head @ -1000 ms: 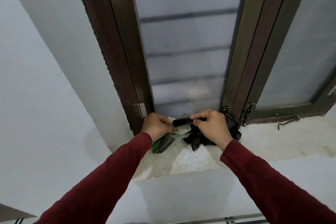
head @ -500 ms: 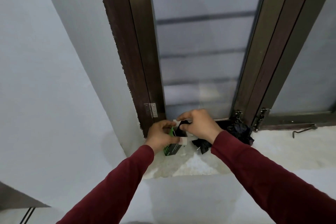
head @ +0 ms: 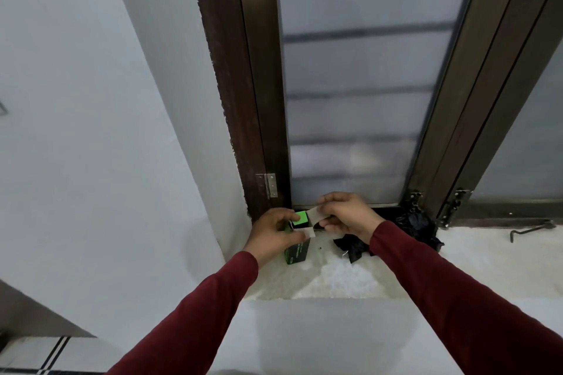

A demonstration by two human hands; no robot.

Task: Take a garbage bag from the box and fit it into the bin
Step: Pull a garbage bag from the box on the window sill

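Head view, looking down two outstretched arms in dark red sleeves to a pale stone window sill [head: 475, 256] at the foot of a dark wooden window frame [head: 243, 100] with frosted glass. The left hand [head: 271, 234] has its fingers curled round a small green and black box [head: 297, 248] standing on the sill close to the frame's left corner, its top flaps open. The right hand [head: 344, 216] pinches one pale flap [head: 315, 215] of the box between thumb and fingertips. Just right of the box, partly under the right wrist, lies a crumpled black garbage bag [head: 353, 248] on the sill; a second dark crumpled bundle [head: 419, 227] sits against the frame further right. The bag looks thin, soft and very light, likely slippery and prone to cling or tear if snagged, so a pinch on a loose edge or its open mouth seems the best hold. The cardboard box appears light and easily crushed, best steadied by its sides. The sill's front edge drops away toward the viewer; frame and wall hem in the left and back, while open room lies to the right. No bin is visible.
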